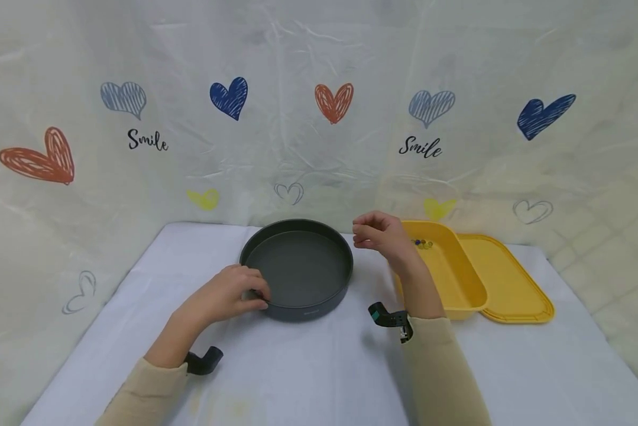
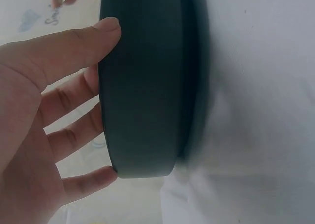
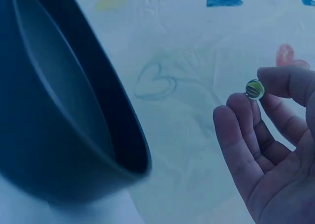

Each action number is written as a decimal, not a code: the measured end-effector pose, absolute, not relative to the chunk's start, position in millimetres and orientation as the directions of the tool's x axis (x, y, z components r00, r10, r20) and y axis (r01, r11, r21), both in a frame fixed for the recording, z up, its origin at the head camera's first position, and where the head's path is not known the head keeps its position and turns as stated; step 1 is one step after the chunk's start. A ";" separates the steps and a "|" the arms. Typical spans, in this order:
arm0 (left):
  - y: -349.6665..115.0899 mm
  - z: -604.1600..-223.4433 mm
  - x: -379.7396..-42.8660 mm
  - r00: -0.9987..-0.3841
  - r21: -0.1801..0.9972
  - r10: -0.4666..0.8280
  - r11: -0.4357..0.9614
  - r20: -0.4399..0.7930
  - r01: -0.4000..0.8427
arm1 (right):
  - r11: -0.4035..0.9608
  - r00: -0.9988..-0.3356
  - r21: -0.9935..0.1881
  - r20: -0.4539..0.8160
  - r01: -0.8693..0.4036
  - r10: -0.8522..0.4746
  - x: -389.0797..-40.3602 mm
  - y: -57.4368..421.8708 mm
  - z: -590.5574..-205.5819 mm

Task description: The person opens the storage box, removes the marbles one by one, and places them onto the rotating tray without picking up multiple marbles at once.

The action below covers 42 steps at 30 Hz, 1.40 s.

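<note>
A round dark grey baking pan [image 1: 300, 269] sits on the white-covered table. My left hand [image 1: 233, 294] holds its near-left rim, with the thumb [image 2: 93, 39] on the outer wall and the fingers on the rim's far side. Raised beside the pan's right edge, my right hand [image 1: 379, 234] pinches a small clear glass marble [image 3: 254, 89] with yellow-green and dark streaks. The head view does not show that marble. Just right of this hand stands a yellow plastic container [image 1: 452, 266], partly covered by the forearm. Several small marbles [image 1: 421, 243] lie at its far end.
A flat yellow lid [image 1: 515, 284] lies on the table against the container's right side. Behind the table hangs a pale sheet [image 1: 297, 53] printed with hearts and "Smile". Each wrist carries a small black camera mount [image 1: 204, 361].
</note>
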<state>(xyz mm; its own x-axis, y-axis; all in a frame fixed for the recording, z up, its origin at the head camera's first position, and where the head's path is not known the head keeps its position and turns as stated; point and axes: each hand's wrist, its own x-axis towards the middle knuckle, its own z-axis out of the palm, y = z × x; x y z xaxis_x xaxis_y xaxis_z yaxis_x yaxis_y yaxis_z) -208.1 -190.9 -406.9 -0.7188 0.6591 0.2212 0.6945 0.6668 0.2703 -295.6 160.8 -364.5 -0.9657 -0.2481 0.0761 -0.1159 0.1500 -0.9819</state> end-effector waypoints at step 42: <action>-189.8 -411.1 -208.6 -0.738 0.252 0.640 0.694 0.211 0.674 | 0.578 -0.828 -0.645 0.163 -0.501 -0.536 -290.6 96.0 -410.3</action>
<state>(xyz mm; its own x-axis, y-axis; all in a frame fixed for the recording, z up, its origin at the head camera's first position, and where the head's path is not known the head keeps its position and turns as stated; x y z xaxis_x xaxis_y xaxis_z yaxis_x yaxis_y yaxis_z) -208.6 -189.8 -411.1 -0.7384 0.6405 0.2112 0.6742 0.6940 0.2524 -290.6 96.0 -410.3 -0.8283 -0.5361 0.1627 -0.5005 0.5775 -0.6449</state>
